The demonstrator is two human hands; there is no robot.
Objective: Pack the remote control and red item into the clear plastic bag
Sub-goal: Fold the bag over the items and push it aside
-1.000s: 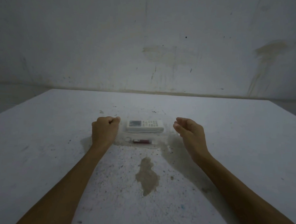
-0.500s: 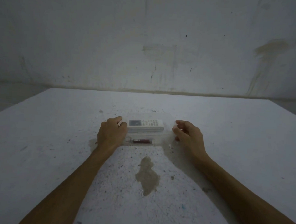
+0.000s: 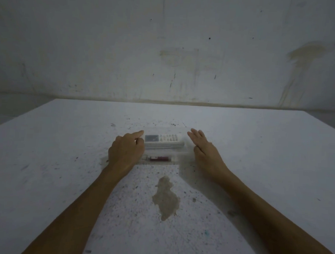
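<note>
A big white table [image 3: 47,160], dotted with dark specks, fills the lower part of the frame. Behind it, across the top, stands a dull grey wall [image 3: 108,48] with a yellow-brown smear at the upper right.

Left of the middle lies the left hand [image 3: 125,151]. Its fingers are curled in, with the pointing finger stretched out toward the top left corner of the remote. It grips nothing I can make out. The hand covers the left end of the clear plastic bag [image 3: 181,155], so I cannot tell if it presses on the bag there.

In the middle of the frame lies the white, long, flat remote control [image 3: 163,143] with a grey screen and small buttons, lying sideways. Just below it lies the small dark red item [image 3: 159,158], also sideways. The bag is very hard to see, and both things seem to lie inside it, but I cannot tell for sure.

Below them, nearer the bottom, a brown stain [image 3: 166,198] marks the table.

Right of the middle is the right hand [image 3: 205,153], flat, with fingers spread open and holding nothing. It sits just beside the remote's right end, not touching it.
</note>
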